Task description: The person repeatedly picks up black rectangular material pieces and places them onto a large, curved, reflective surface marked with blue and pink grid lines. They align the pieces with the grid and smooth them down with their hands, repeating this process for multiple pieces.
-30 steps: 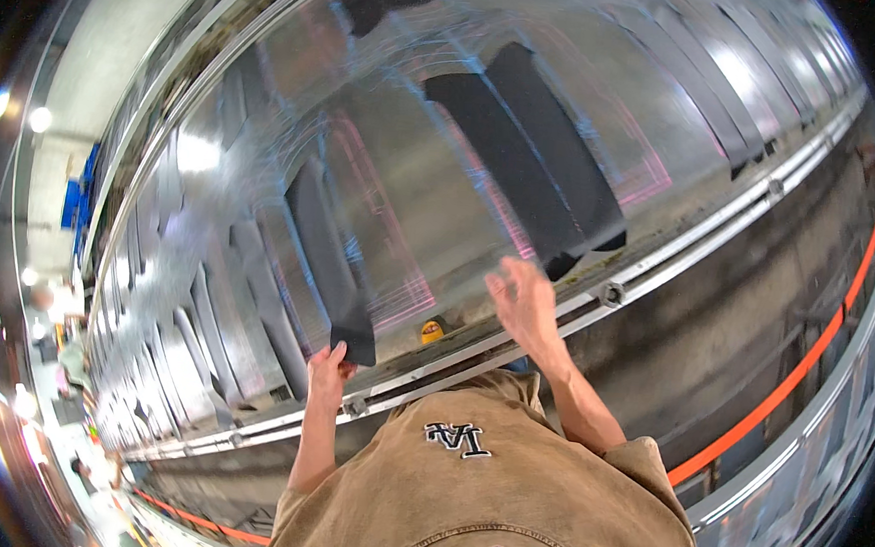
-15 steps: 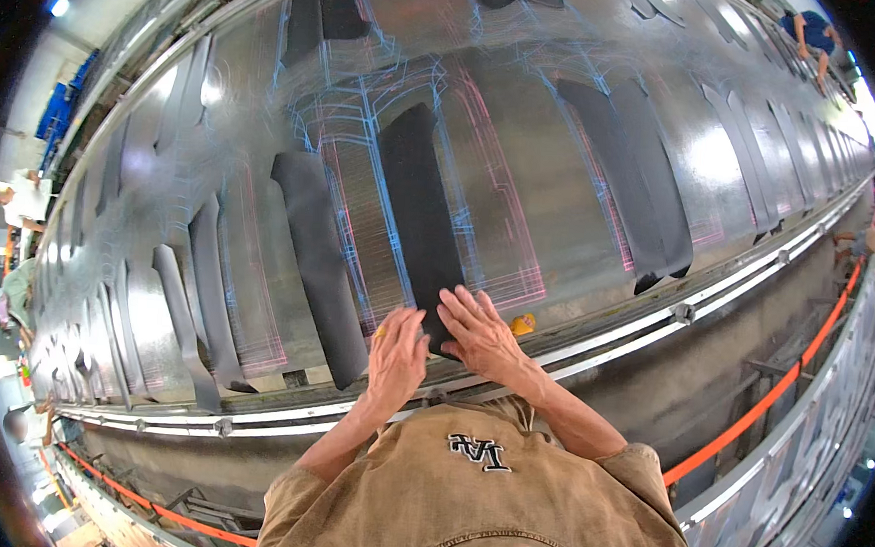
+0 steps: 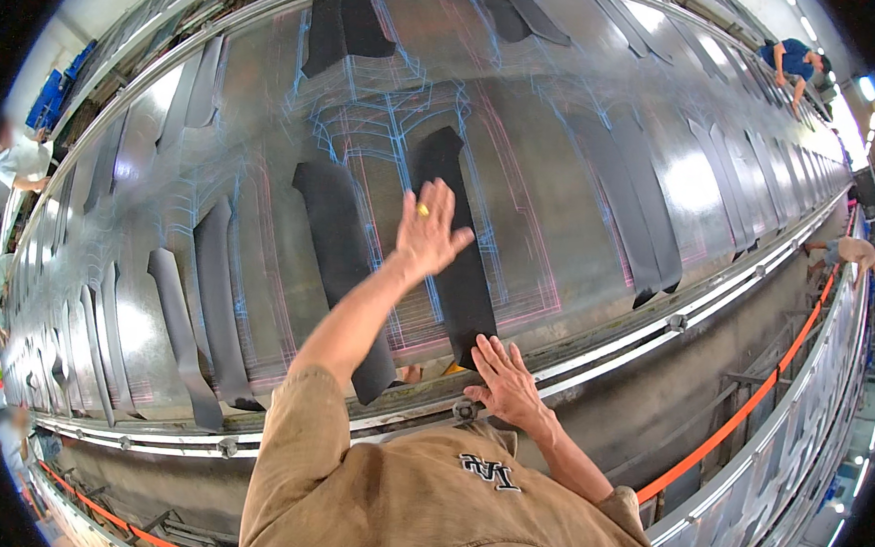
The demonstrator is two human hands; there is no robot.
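Note:
A long black fabric panel [image 3: 449,189] lies lengthwise on the metal tabletop, over blue and pink marked lines. Stretched forward, my left hand [image 3: 428,235] is over the panel's left edge around mid-length, fingers extended and nothing in its grasp. A small yellow band circles one of its fingers. My right hand [image 3: 507,383] rests flat at the panel's near end by the table edge, fingertips touching the cloth. To the left lies a second black panel [image 3: 334,247], roughly parallel. A bit of something yellow [image 3: 453,369] peeks out beside the first panel's near end.
More dark panels lie along the long table, such as a wide pair [image 3: 634,205] to the right and narrow strips [image 3: 181,338] to the left. Metal rails [image 3: 592,368] run along the near edge, with an orange strip [image 3: 718,441] beyond. Another person [image 3: 793,63] stands far right.
My left hand has moved from the panel's near end forward along it, its arm now extended. The right hand stays at the near end. The whole view has shifted slightly.

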